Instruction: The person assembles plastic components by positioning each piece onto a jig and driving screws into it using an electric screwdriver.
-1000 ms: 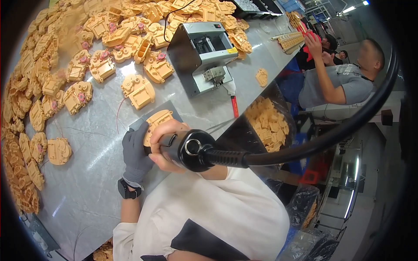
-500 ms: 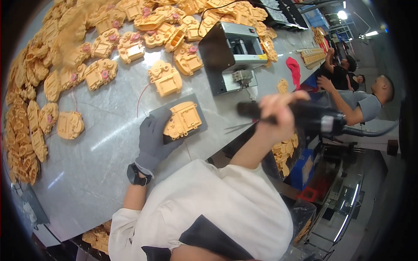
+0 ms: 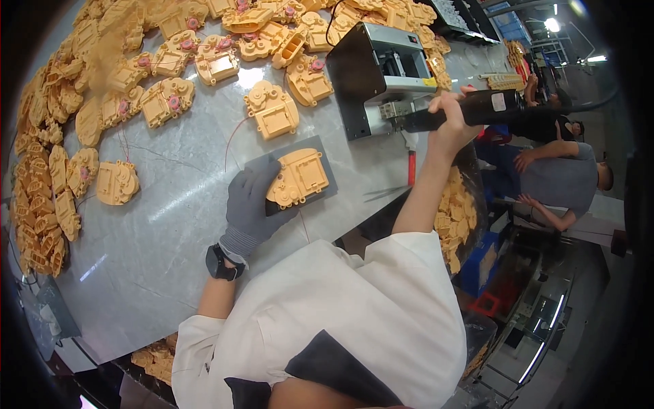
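My left hand [image 3: 251, 204], in a grey glove, grips the left end of a yellow plastic housing [image 3: 300, 178]. That housing lies on a dark grey flat block [image 3: 332, 191] on the table. My bare right hand [image 3: 451, 121] is wrapped round a black electric screwdriver [image 3: 480, 105] held level, a cable running off its right end. The tool's tip is at the small metal outlet on the front of a black screw feeder [image 3: 375, 78]. Just behind the block sits another yellow housing [image 3: 271, 112] with a thin red wire.
Heaps of yellow housings [image 3: 41, 211] line the table's left and far sides. Scissors [image 3: 388, 193] and a red-handled tool [image 3: 411, 167] lie near the front edge. A bin of yellow parts [image 3: 455, 211] stands below the edge; other people [image 3: 558, 167] are at the right.
My right hand has brought the screwdriver up and away from me, its tip now at the feeder's outlet. The left hand still holds the housing on the block.
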`<state>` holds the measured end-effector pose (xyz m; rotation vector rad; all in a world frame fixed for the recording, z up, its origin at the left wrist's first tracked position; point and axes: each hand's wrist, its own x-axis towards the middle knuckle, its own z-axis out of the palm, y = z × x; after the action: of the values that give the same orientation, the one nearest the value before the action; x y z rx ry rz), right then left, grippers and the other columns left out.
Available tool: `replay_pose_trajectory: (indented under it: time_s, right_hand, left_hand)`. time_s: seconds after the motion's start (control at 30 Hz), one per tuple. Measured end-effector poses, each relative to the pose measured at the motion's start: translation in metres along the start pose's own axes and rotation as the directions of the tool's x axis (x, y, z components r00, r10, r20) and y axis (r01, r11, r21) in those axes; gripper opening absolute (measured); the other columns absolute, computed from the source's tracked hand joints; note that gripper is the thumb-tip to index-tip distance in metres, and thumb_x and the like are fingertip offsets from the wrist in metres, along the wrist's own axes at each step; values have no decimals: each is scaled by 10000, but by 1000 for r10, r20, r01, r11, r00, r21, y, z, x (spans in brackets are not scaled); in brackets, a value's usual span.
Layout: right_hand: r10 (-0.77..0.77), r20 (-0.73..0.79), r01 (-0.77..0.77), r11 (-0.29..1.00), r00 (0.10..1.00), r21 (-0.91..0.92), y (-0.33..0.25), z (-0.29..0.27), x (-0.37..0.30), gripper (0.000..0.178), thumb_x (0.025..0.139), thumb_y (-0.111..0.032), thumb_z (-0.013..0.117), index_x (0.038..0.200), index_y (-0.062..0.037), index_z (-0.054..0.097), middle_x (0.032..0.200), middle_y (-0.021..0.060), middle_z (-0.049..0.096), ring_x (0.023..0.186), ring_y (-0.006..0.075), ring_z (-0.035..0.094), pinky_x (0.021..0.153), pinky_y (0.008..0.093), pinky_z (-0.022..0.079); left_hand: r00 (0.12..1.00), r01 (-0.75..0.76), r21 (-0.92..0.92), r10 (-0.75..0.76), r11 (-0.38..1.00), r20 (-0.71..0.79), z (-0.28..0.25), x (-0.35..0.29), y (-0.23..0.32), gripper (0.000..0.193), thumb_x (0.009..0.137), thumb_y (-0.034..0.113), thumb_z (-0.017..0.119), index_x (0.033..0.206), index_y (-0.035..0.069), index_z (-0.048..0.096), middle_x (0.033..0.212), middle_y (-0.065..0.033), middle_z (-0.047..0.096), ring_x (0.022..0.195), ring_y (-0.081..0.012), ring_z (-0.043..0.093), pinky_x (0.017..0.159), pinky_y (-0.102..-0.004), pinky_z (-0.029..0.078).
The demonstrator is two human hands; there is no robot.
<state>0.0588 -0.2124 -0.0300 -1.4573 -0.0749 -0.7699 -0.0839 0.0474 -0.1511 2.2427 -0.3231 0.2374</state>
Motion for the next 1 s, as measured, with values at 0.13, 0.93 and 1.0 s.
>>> replay_pose_trajectory:
  time_s: [0.13, 0.93, 1.0]
  right_hand:
    - [45, 43, -47, 998, 998, 39, -21, -10, -32, 355, 664, 96, 541, 993, 9, 443, 598, 70, 488, 464, 154, 481, 537, 268, 423]
    - [47, 509, -194, 951, 859, 241, -38, 35, -118, 368, 705, 31, 525, 1027, -40, 361, 593, 60, 449, 451, 153, 449, 498, 293, 408]
    - [60, 499, -191, 957, 864, 217, -40, 36, -123, 365, 699, 40, 538, 1007, -47, 362, 594, 57, 449, 453, 153, 452, 496, 293, 413]
  left_hand:
    - [997, 37, -30, -35, 999, 67, 2, 4, -5, 778, 584, 331, 780, 1248, 95, 450, 1086, -97, 550, 1003, -347, 467, 929, -417, 351]
    - [994, 46, -28, -43, 999, 102, 3, 5, -5, 773, 625, 361, 745, 1280, 139, 399, 1101, -136, 535, 998, -378, 473, 912, -440, 361]
    - [998, 14, -36, -12, 999, 68, 3, 2, -5, 764, 625, 353, 746, 1269, 122, 407, 1106, -142, 536, 990, -373, 480, 904, -437, 365]
